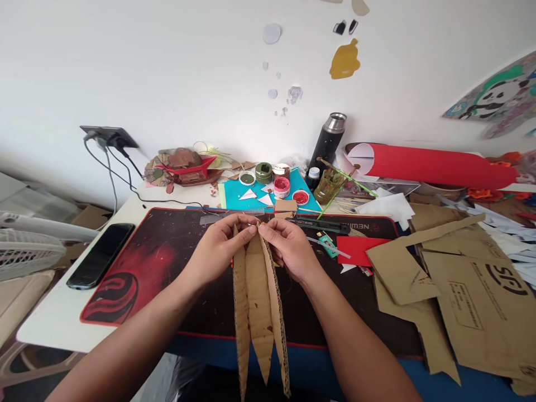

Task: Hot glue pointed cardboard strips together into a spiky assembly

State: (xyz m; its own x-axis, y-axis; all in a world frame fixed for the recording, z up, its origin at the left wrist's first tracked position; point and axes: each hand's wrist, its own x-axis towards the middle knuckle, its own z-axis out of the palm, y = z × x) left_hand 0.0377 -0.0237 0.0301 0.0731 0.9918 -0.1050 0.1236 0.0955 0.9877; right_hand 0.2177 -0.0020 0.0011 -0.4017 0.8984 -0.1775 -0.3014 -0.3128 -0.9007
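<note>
Three long, pointed cardboard strips (259,301) hang down toward me, gathered at their upper ends above the black desk mat (188,279). My left hand (224,243) pinches the gathered end from the left, with thumb and forefinger together. From the other side my right hand (288,245) grips the same end, its fingertips almost meeting the left ones. Between the fingertips is something small that I cannot make out. The outer strips stand partly on edge, and the right one shows its corrugated side. Their tips reach past the mat's front edge.
A phone (100,255) lies on the left. Behind the mat are paint pots (281,187) on blue paper (232,195), a glass with brushes (330,187), a black flask (329,139) and a cardboard boat (186,167). Cut cardboard (481,318) and red paper (358,251) lie right.
</note>
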